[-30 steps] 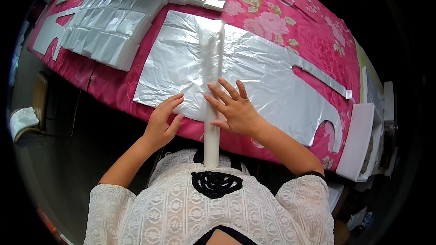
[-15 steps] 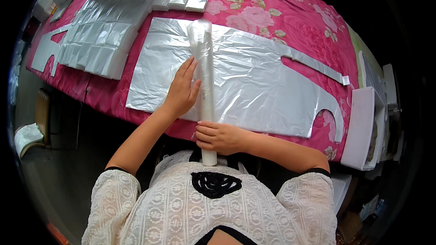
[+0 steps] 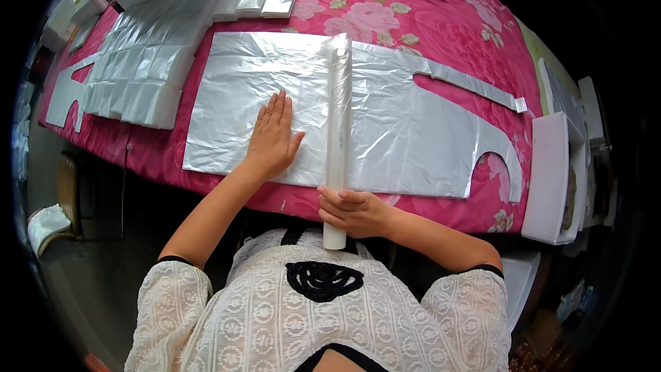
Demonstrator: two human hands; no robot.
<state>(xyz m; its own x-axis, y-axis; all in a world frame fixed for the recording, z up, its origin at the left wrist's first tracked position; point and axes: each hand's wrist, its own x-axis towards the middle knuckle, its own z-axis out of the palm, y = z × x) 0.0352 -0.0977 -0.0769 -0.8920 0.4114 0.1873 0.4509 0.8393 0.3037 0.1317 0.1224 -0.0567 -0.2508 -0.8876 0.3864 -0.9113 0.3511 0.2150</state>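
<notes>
A shiny, thin plastic apron (image 3: 406, 131) lies spread on the table, its cut-out openings and straps toward the right. Across it, pointing away from me, rests a long pale tube (image 3: 337, 117) that looks wrapped in clear film. My right hand (image 3: 354, 212) grips the tube's near end, which sticks out past the table edge with fingers curled round it. To the left of the tube, my left hand (image 3: 273, 139) lies flat on the plastic with its fingers stretched out. It holds nothing.
A pink floral cloth (image 3: 427, 21) covers the table. At the far left are stacked folded plastic packets (image 3: 134, 89), with smaller folded stacks (image 3: 251, 3) beside them. White foam boxes (image 3: 547, 179) stand off the right edge; a chair (image 3: 51, 224) is at lower left.
The tube has shifted right across the plastic, carried along with my right hand. My left hand has left the tube's side and now presses flat on the plastic.
</notes>
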